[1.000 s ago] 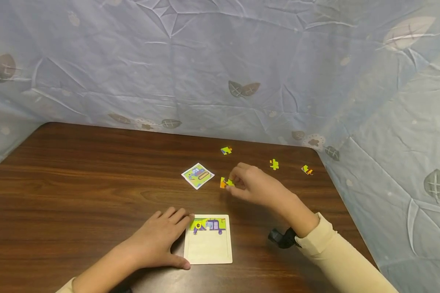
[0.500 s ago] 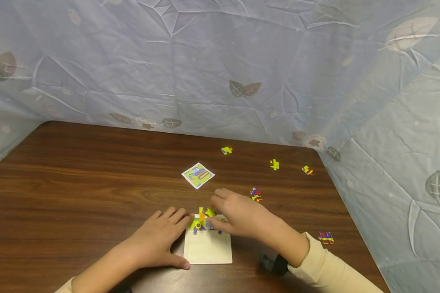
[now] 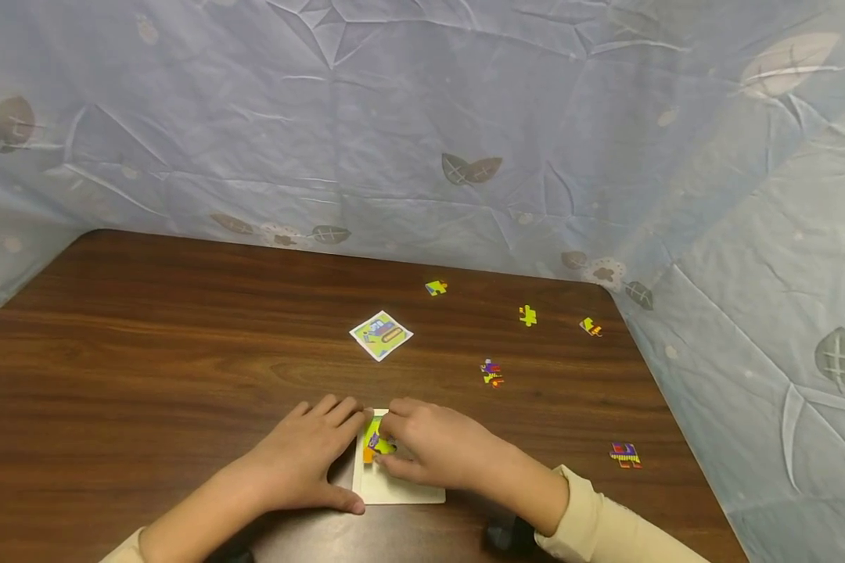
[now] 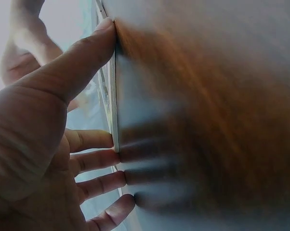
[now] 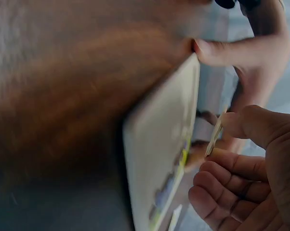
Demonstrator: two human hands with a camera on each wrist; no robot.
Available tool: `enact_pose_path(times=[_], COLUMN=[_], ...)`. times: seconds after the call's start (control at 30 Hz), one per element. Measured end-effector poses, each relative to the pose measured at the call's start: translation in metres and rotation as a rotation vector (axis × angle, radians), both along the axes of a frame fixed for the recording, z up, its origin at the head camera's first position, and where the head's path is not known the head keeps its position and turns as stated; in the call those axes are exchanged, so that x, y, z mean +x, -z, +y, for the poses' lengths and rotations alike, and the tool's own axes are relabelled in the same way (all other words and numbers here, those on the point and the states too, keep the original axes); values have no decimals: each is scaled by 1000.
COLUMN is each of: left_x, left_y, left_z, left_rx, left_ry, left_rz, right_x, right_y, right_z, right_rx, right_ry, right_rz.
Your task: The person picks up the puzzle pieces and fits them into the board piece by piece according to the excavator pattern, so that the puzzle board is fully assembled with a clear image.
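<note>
A square, cream-coloured puzzle tray (image 3: 408, 494) lies near the front of the table. Pieces with a green and purple picture (image 5: 166, 187) fill its far edge, as the right wrist view shows. My right hand (image 3: 436, 446) pinches a green and orange jigsaw piece (image 3: 375, 444) between thumb and fingers, over the tray's left part. In the right wrist view this piece (image 5: 215, 134) appears edge-on, raised above the tray. My left hand (image 3: 303, 461) rests on the table with fingers spread, its thumb (image 4: 104, 29) and fingertips right at the tray's left edge.
A small picture card (image 3: 382, 336) of a digger lies beyond the tray. Several loose jigsaw pieces are scattered to the back and right, among them a purple and yellow piece (image 3: 491, 374) and a purple and red piece (image 3: 626, 455). A patterned cloth (image 3: 394, 117) hangs behind the table.
My right hand has picked up the green and orange jigsaw piece beside the card and carried it toward me and left, over the tray. My left hand has stayed put.
</note>
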State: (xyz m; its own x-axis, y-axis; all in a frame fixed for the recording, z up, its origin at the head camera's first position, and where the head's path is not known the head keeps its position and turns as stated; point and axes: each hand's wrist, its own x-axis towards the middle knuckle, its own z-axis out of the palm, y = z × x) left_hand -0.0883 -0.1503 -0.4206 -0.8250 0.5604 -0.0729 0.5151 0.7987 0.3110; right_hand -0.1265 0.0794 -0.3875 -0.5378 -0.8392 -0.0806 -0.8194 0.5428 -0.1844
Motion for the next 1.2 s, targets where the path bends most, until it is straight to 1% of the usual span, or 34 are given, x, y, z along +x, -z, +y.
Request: enact_pose_path(times=[0.17, 0.27, 0.43, 0.67, 0.77, 0.9, 1.07, 1.13, 1.2], left_x=[0, 0, 0, 0, 0, 0, 0, 0, 1], left_y=[0, 0, 0, 1, 1, 0, 0, 0, 0], left_z=[0, 0, 0, -1, -1, -1, -1, -1, 0], left_rx=[7, 11, 10, 14, 13, 12, 14, 14, 14], left_ry=[-3, -2, -4, 1, 0, -4, -3, -1, 1], left_rz=[1, -9, -3, 4, -2, -12, -3, 0, 3], right_x=[2, 3, 6, 13, 14, 13, 16, 18, 20], right_y=[11, 14, 15, 16, 17, 18, 18, 18, 17], right_z=[-6, -8, -11, -11, -11, -11, -13, -14, -15], right_rx=[38, 48, 63, 67, 61, 62, 74, 85, 104], right_ry=[-7, -7, -7, -29, -36, -36, 0, 15, 11], right_rz=[51, 89, 160, 263, 280, 268, 252, 264, 292])
